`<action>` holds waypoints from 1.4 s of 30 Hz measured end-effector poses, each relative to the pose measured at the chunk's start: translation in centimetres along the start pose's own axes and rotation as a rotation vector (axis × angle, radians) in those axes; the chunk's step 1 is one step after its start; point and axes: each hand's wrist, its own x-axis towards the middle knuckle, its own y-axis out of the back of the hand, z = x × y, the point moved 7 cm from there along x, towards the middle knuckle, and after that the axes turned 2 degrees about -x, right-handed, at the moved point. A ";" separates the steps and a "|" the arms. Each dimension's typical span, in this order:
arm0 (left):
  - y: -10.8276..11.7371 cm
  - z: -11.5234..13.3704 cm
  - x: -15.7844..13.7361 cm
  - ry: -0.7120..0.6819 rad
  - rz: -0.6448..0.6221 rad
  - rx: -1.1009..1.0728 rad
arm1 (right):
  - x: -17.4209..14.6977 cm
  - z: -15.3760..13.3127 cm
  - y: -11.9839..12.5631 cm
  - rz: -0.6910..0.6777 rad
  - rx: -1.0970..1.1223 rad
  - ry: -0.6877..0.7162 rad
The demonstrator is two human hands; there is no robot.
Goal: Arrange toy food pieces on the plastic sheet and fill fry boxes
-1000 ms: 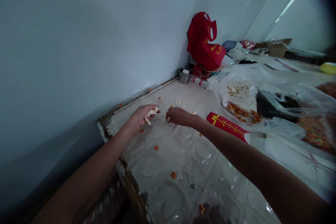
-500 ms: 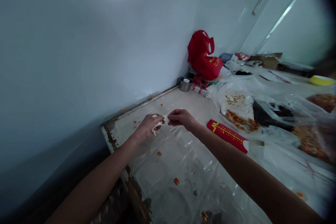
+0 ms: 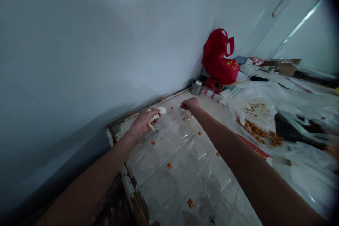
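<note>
My left hand [image 3: 145,122] is closed around a bunch of thin white discs [image 3: 153,122]. One round white disc [image 3: 162,110] sticks out flat past its fingertips. Farther right, my right hand [image 3: 190,104] is low over the far part of the clear plastic sheet [image 3: 182,148]. Its fingers are pinched on a thin pale piece [image 3: 180,105], mostly hidden and too small to name. Little burger-shaped pieces in orange and brown lie spaced out on the sheet, among them a near one [image 3: 190,203] and a middle one [image 3: 170,165]. Faint round outlines show in the plastic.
A metal cup [image 3: 197,87] stands by the wall, near a red bag [image 3: 219,58]. On the right lie crumpled plastic bags [image 3: 255,95] with more small orange pieces [image 3: 261,132]. My right forearm partly covers a red packet [image 3: 254,145]. The worn table edge [image 3: 132,187] runs along the left.
My hands have come apart. The right hand has moved away from the discs towards the far side of the sheet; the left still holds its bunch. The view has shifted left.
</note>
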 end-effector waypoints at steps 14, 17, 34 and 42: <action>-3.4 -1.3 3.3 -0.070 -0.059 0.079 | -8.4 -2.5 -4.7 -0.503 -0.045 0.163; -2.7 -1.0 3.5 -0.039 -0.011 0.046 | -6.6 -2.9 -4.3 -0.451 -0.248 0.187; 5.3 2.0 2.8 0.022 -0.005 -0.285 | 0.6 -6.1 -7.2 0.051 -0.980 0.765; 4.8 1.3 1.2 0.052 -0.036 -0.286 | -11.5 -10.1 -13.1 -0.671 -0.193 0.528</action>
